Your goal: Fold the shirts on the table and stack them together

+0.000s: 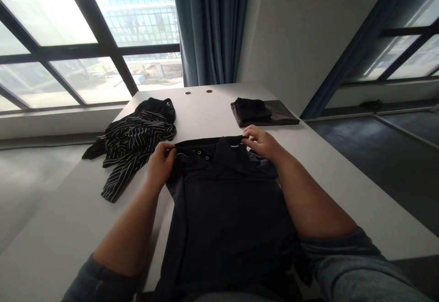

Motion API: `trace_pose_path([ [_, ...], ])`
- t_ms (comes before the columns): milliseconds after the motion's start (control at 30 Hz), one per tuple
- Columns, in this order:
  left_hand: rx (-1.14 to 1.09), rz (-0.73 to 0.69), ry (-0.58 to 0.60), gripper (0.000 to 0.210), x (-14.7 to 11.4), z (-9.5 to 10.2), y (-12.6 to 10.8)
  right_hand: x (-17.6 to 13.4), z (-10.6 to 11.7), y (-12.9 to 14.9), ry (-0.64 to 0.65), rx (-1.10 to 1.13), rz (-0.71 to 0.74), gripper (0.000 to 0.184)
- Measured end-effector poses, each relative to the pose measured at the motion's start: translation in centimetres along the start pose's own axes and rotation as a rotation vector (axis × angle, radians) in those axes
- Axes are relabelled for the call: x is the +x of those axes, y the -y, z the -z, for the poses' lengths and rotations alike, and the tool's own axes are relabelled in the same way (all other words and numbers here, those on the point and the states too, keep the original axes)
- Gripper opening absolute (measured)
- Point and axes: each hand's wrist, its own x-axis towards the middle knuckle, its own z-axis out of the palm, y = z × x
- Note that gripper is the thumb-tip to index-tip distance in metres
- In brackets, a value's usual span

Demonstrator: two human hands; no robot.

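A dark top lies spread across the white table, its lower part reaching over the near edge toward my body. Its far edge is stretched nearly straight between my hands, and small pale rings show just below that edge. My left hand pinches the left corner between thumb and fingers. At the right corner, my right hand grips the same edge in a pinch. Cloth is bunched below the right hand. What looks like a sleeve runs down the left side.
A loose heap of black and white-striped clothing lies to the left. Folded dark clothes are stacked at the far right of the table. Beyond the table hang a blue curtain and large windows.
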Motion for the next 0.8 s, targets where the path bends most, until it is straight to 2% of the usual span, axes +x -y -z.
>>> trace_pose_path([
  [100,-0.049,-0.017,-0.009,0.025,2.2,-0.7,-1.0,1.1,-0.9,-0.7,-0.055,-0.006,-0.085,0.024],
  [200,0.008,-0.055,0.016,0.029,6.0,-2.1,-2.1,3.6,-1.4,-2.4,-0.065,-0.100,-0.127,0.018],
  [300,0.071,-0.089,0.083,0.030,10.4,-4.3,-2.5,7.2,-1.5,-4.6,-0.087,-0.196,-0.117,0.014],
  [367,0.094,-0.057,0.108,0.029,12.9,-6.3,-2.3,9.4,-1.9,-5.9,-0.096,-0.245,-0.132,0.013],
  [467,0.084,0.033,0.140,0.031,14.9,-9.0,-1.5,11.7,-3.3,-7.7,-0.112,-0.300,-0.188,0.010],
  [567,0.105,0.075,0.216,0.044,14.4,-10.3,0.2,11.8,-5.0,-9.3,-0.090,-0.350,-0.249,0.024],
  [633,0.203,0.045,0.283,0.051,13.0,-9.6,1.7,10.5,-5.4,-10.4,-0.074,-0.386,-0.263,0.041],
  [700,0.347,-0.015,0.364,0.051,11.0,-7.8,3.4,8.4,-4.6,-11.7,-0.069,-0.428,-0.250,0.050],
  [767,0.504,-0.056,0.464,0.055,8.8,-5.4,4.8,5.6,-2.9,-13.1,-0.012,-0.464,-0.216,0.047],
  [800,0.580,-0.072,0.498,0.057,7.8,-4.1,5.4,4.0,-1.8,-13.7,0.066,-0.469,-0.206,0.041],
])
